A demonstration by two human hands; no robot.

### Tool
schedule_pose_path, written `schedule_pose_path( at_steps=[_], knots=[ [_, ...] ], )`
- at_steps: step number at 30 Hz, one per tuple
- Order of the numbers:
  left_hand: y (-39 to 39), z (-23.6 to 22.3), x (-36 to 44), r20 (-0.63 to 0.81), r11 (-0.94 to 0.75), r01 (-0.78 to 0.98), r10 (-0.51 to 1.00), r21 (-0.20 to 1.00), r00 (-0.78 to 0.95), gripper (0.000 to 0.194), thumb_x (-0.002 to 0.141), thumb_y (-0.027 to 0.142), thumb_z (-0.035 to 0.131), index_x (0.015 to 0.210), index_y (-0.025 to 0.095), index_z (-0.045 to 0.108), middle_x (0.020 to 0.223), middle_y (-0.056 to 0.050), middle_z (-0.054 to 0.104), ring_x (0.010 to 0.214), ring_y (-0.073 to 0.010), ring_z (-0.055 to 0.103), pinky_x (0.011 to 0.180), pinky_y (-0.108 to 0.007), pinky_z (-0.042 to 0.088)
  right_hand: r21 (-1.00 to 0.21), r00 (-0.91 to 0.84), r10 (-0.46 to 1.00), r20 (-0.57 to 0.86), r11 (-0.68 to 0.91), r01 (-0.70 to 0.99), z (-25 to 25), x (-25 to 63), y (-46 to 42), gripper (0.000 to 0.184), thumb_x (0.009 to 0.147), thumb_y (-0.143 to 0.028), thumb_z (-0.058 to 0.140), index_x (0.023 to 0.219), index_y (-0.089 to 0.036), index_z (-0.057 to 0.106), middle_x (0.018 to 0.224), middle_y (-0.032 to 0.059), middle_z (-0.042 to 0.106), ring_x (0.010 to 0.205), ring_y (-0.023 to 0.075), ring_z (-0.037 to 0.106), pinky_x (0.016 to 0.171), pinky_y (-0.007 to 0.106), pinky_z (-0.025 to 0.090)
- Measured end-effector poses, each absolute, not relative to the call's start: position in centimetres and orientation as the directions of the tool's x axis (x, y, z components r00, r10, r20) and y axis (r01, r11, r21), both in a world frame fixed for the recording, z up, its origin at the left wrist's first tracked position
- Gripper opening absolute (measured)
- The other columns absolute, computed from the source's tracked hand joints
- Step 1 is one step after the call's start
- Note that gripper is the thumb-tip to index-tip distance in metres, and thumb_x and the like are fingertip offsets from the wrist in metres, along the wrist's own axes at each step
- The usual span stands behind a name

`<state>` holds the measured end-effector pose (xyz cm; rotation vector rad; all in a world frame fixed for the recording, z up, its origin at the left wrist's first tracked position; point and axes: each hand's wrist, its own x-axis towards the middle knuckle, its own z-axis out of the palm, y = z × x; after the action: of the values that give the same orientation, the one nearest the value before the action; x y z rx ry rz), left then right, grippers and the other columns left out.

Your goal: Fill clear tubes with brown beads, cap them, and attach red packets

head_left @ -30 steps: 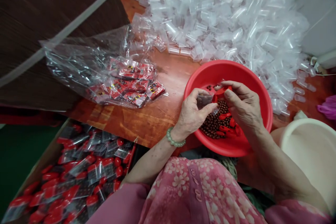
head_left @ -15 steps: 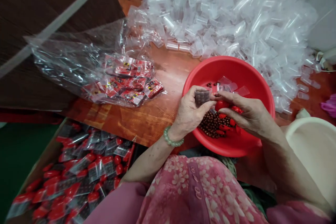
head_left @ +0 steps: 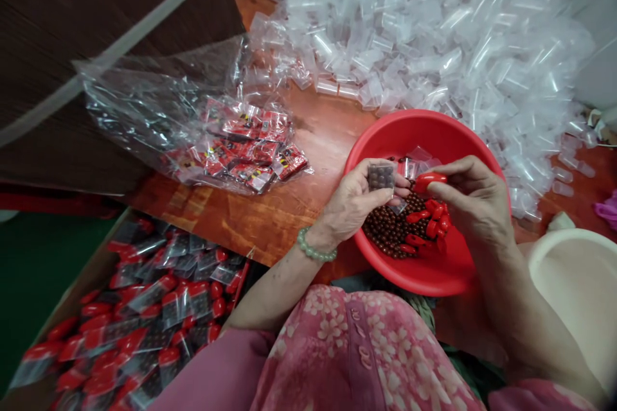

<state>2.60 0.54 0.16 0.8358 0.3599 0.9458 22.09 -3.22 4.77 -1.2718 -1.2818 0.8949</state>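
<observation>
While the head view looks down on both hands, the red cap (head_left: 430, 181) is above the bowl (head_left: 463, 263), its long axis running nearly left to right, with its left end towards the case (head_left: 382, 176). The right hand (head_left: 482, 205) pinches the cap between thumb and fingertips, with just the cap's breadth between them. The case, clear and filled with brown beads, is over the bowl's left part, its broad face turned up to the camera; the thumb covers its near edge, so I cannot tell which end is open. The left hand (head_left: 349, 202) grips it between thumb and fingers, with some fingertips reaching out past its right side. Cap and case are near each other, a gap between them. Below, loose beads (head_left: 383, 225) lie in the bowl beside more caps (head_left: 434, 221). On the table (head_left: 313, 205), packets (head_left: 255, 151) lie left of the bowl, and clear sleeves (head_left: 424, 32) are heaped beyond it.
</observation>
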Motion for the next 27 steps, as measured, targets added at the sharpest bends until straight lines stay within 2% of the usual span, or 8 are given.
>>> schedule_pose_path(
  at_steps=[4, 8, 12, 15, 20, 23, 27],
  knots=[
    [0.7, -0.1, 2.2, 0.089, 0.375, -0.538, 0.755, 0.755, 0.650, 0.038, 0.082, 0.023, 0.077, 0.114, 0.020, 0.057, 0.104, -0.005, 0.071, 0.093, -0.0142, 0.072, 0.083, -0.026, 0.057, -0.985, 0.196, 0.966, 0.168, 0.159, 0.063, 5.5, 22.0, -2.1, 0.019, 0.080, -0.028, 0.087, 0.089, -0.028, 0.070, 0.083, -0.0028, 0.078, 0.068, 0.0166, 0.074, 0.064, 0.031, 0.065],
    [0.7, 0.6, 1.9, 0.096, 0.348, -0.434, 0.679, 0.831, 0.728, 0.030, 0.091, 0.036, 0.071, 0.112, 0.019, 0.059, 0.100, -0.005, 0.069, 0.083, -0.0116, 0.070, 0.075, -0.023, 0.056, -0.978, 0.194, 0.961, 0.197, 0.206, -0.026, 5.2, 21.6, -1.5, 0.021, 0.076, -0.026, 0.089, 0.088, -0.025, 0.072, 0.084, -0.0032, 0.077, 0.069, 0.0142, 0.073, 0.063, 0.028, 0.064],
    [0.4, 2.2, 1.7, 0.070, 0.143, -0.242, 0.712, 0.960, 0.698, 0.021, 0.097, 0.034, 0.060, 0.110, 0.018, 0.058, 0.091, -0.002, 0.066, 0.072, -0.0089, 0.064, 0.067, -0.020, 0.052, -0.974, 0.241, 0.947, 0.213, 0.226, -0.026, 4.8, 21.6, -1.4, 0.023, 0.075, -0.029, 0.089, 0.088, -0.025, 0.071, 0.081, -0.0046, 0.075, 0.066, 0.0114, 0.069, 0.062, 0.025, 0.061],
    [0.2, 2.6, 1.7, 0.095, -0.018, -0.122, 0.744, 0.992, 0.662, 0.019, 0.097, 0.033, 0.057, 0.109, 0.017, 0.061, 0.085, -0.001, 0.064, 0.068, -0.0091, 0.059, 0.065, -0.022, 0.049, -0.976, 0.276, 0.936, 0.220, 0.211, 0.059, 4.6, 21.9, -1.3, 0.026, 0.078, -0.038, 0.087, 0.090, -0.028, 0.067, 0.083, -0.0039, 0.073, 0.068, 0.0126, 0.068, 0.063, 0.026, 0.060],
    [0.4, 2.5, 2.0, 0.182, -0.209, -0.033, 0.747, 0.977, 0.639, 0.020, 0.096, 0.035, 0.061, 0.107, 0.018, 0.065, 0.080, 0.002, 0.064, 0.069, -0.0103, 0.055, 0.068, -0.024, 0.046, -0.971, 0.271, 0.937, 0.223, 0.188, 0.149, 4.6, 21.9, -1.4, 0.035, 0.079, -0.052, 0.084, 0.092, -0.028, 0.063, 0.082, -0.0021, 0.071, 0.061, 0.0138, 0.063, 0.061, 0.031, 0.059],
    [0.3, 2.9, 2.0, 0.274, -0.332, -0.013, 0.756, 0.943, 0.594, 0.014, 0.095, 0.030, 0.063, 0.100, 0.018, 0.067, 0.078, 0.002, 0.066, 0.069, -0.0101, 0.058, 0.069, -0.023, 0.047, -0.972, 0.256, 0.942, 0.216, 0.184, 0.146, 4.7, 21.9, -1.4, 0.034, 0.079, -0.051, 0.085, 0.092, -0.028, 0.063, 0.080, -0.0026, 0.070, 0.061, 0.0136, 0.063, 0.060, 0.031, 0.057],
    [0.1, 3.0, 1.7, 0.410, -0.491, 0.006, 0.734, 0.871, 0.542, 0.012, 0.094, 0.024, 0.065, 0.103, 0.016, 0.069, 0.091, -0.003, 0.074, 0.076, -0.0117, 0.066, 0.074, -0.024, 0.051, -0.978, 0.256, 0.944, 0.208, 0.192, 0.084, 4.8, 21.9, -1.4, 0.032, 0.078, -0.047, 0.086, 0.091, -0.029, 0.064, 0.079, -0.0029, 0.070, 0.062, 0.0132, 0.063, 0.060, 0.030, 0.056]
  ],
)
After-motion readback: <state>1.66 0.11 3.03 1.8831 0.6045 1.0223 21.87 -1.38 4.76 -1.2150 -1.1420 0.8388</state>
